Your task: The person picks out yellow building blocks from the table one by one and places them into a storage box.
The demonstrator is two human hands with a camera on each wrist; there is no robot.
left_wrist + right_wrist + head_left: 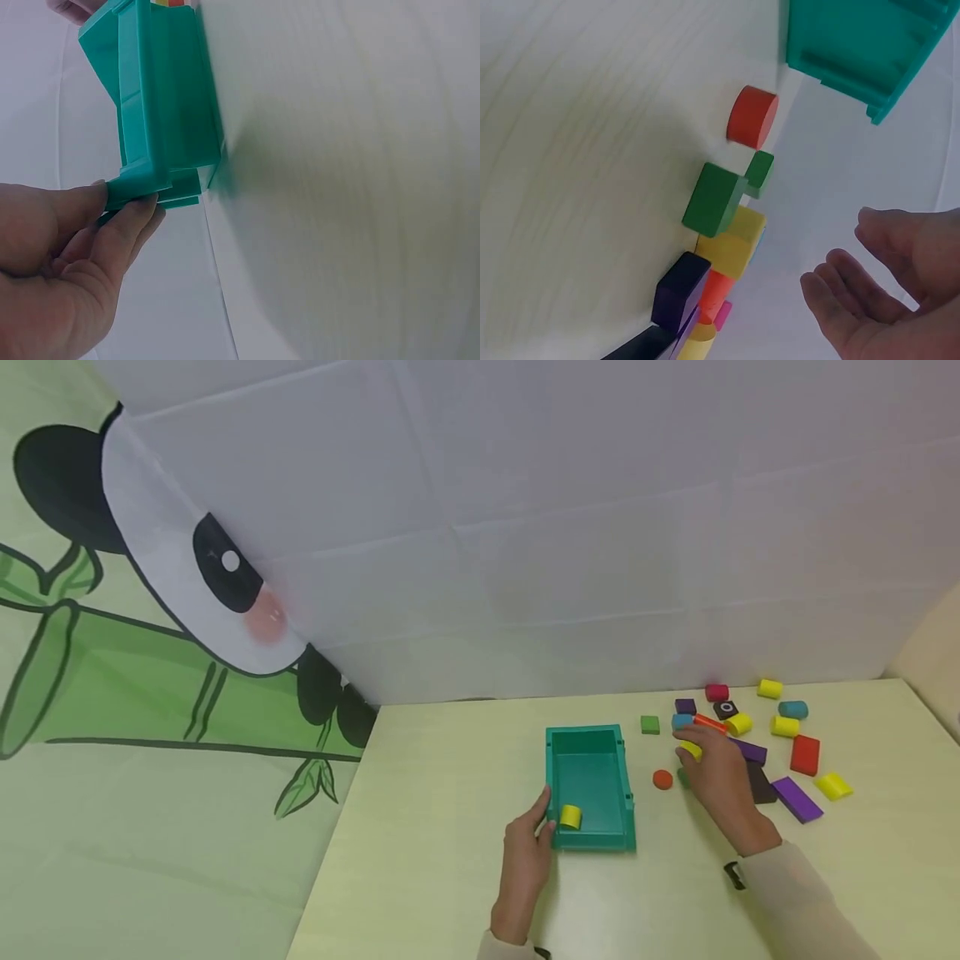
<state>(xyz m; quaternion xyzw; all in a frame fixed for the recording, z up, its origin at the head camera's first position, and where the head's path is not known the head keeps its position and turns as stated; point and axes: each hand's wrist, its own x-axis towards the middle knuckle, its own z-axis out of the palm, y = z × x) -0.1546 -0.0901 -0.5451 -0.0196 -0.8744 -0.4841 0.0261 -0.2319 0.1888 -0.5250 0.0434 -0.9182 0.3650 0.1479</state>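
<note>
My left hand (525, 856) pinches the left rim of a teal plastic tray (600, 785), thumb and fingers on either side of it in the left wrist view. Inside the tray, near its lower left corner, lies a yellow block (570, 817). My right hand (722, 777) hovers over the scattered blocks, its thumb and fingers apart with nothing between them in the right wrist view. Close under its fingertips in the head view is another yellow block (691, 749). A green block (714, 199) and a red cylinder (751, 118) stand nearby on the table.
Around the right hand lie several blocks: a red one (805, 755), a purple one (798, 800), a blue cylinder (793, 709) and a small green square (650, 725). A white cloth (570, 568) with a printed panda hangs behind the table (420, 827).
</note>
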